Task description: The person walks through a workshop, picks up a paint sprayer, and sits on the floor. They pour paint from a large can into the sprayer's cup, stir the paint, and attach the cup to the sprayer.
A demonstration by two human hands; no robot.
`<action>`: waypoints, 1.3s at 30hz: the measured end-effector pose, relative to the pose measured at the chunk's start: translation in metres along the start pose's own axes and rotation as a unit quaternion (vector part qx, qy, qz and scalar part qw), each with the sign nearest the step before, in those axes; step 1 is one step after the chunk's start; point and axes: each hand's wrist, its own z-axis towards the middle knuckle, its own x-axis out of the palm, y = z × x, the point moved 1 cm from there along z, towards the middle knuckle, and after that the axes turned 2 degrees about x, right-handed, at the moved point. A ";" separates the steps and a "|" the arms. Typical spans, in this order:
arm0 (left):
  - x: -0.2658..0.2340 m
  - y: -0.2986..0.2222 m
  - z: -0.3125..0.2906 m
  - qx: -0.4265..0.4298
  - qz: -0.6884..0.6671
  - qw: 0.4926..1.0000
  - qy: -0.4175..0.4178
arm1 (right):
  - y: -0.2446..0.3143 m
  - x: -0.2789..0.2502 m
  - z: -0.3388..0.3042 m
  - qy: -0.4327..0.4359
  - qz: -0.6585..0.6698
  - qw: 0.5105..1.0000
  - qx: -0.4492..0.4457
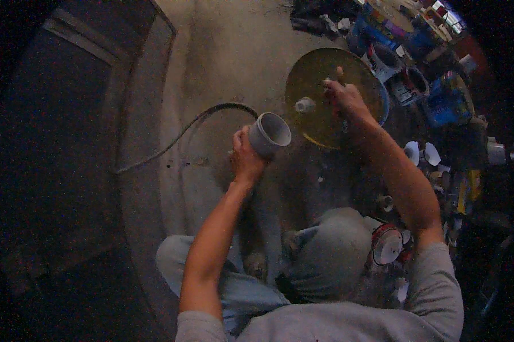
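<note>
My left hand [247, 157] is closed round a grey, open-topped cup [261, 142], tilted so that its hollow inside shows. A dark hose [200, 117] arcs up from the floor and ends out of sight behind the cup. Over the round, yellowish drum top [308, 68], my right hand [347, 98] has its fingers drawn together. A small pale bit shows at its fingertips, too blurred to name. On the drum top, left of that hand, lies a small whitish cap-like piece [305, 105].
Paint-stained cans [384, 60] and a blue bucket [448, 105] crowd the right side. A red-rimmed can [387, 245] stands by my right knee, near white scraps [422, 153]. A dark panelled door or cabinet [69, 114] rises on the left beside the concrete floor [223, 51].
</note>
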 end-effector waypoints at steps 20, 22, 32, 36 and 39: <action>-0.110 -0.029 -0.054 0.043 -0.192 0.979 -0.044 | -0.037 -0.196 0.067 -0.139 -0.190 0.972 0.027; -0.121 -0.015 -0.062 -0.025 -0.376 0.926 -0.031 | -0.036 -0.196 0.062 -0.104 -0.079 0.991 -0.029; -0.135 0.005 -0.096 0.026 -0.282 0.957 -0.069 | 0.015 -0.147 0.027 -0.129 -0.422 0.881 -0.173; -0.150 -0.006 -0.103 0.036 -0.264 0.962 -0.065 | 0.036 -0.113 0.016 -0.034 -0.440 0.887 -0.138; -0.156 -0.012 -0.109 0.045 -0.238 0.968 -0.062 | 0.043 -0.098 0.019 -0.021 -0.443 0.895 -0.048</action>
